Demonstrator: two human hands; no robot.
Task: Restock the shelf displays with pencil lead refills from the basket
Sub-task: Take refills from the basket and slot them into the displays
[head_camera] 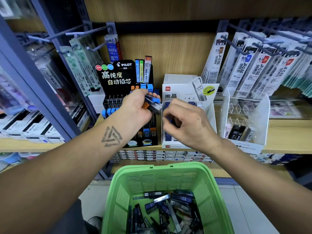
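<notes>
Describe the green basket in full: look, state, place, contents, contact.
The green basket is a rectangular plastic bin with slotted, vented walls and a thick rolled rim. It sits upright low in the view, below the shelf edge and between the person's forearms; what supports it is out of frame. Its bottom holds a loose, jumbled pile of lead refill cases, mostly dark or clear, lying at all angles. Neither hand touches it.
</notes>
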